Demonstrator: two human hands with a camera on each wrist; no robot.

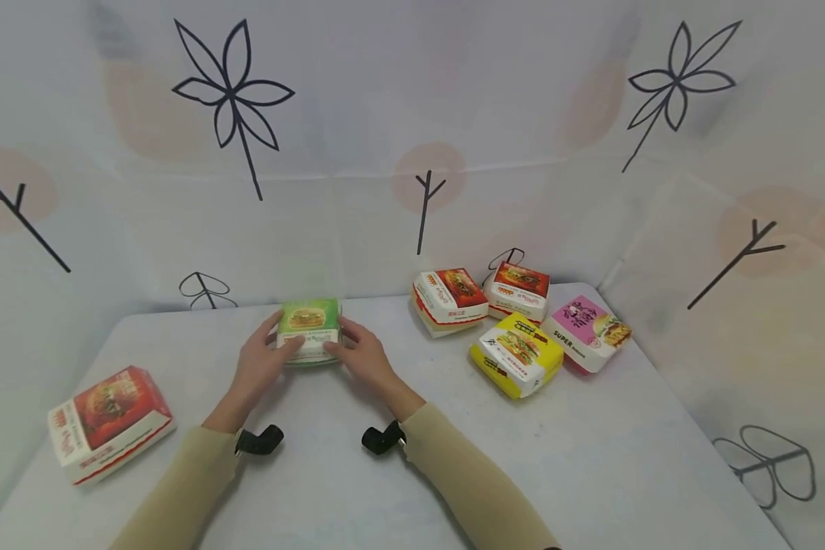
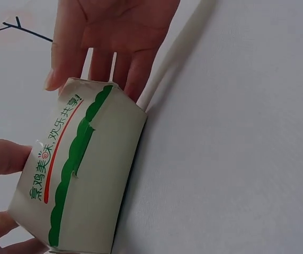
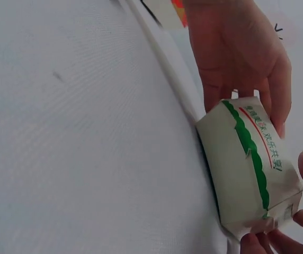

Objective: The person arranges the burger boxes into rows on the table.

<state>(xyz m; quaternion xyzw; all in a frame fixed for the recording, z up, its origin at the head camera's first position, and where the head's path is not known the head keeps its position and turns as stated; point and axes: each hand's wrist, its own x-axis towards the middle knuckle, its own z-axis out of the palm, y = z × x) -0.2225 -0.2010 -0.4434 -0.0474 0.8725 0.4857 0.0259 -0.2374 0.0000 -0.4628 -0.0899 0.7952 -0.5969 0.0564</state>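
A green and white burger box (image 1: pixel 308 318) with a burger picture on its lid sits near the back edge of the table, held from both sides. My left hand (image 1: pixel 257 365) grips its left end, thumb on the lid and fingers along the side. On the opposite end, my right hand (image 1: pixel 370 359) has the same hold, its thumb also over the lid. The left wrist view shows the box's white front wall (image 2: pixel 99 164) with a green scalloped band; the right hand's palm (image 2: pixel 119 26) faces the camera there.
A red and white burger box (image 1: pixel 110 424) lies at the left. At the back right stand two red and white boxes (image 1: pixel 450 302) (image 1: pixel 519 292), a yellow box (image 1: pixel 517 355) and a pink box (image 1: pixel 587 332). Patterned white cloth (image 1: pixel 357 221) hangs behind the table.
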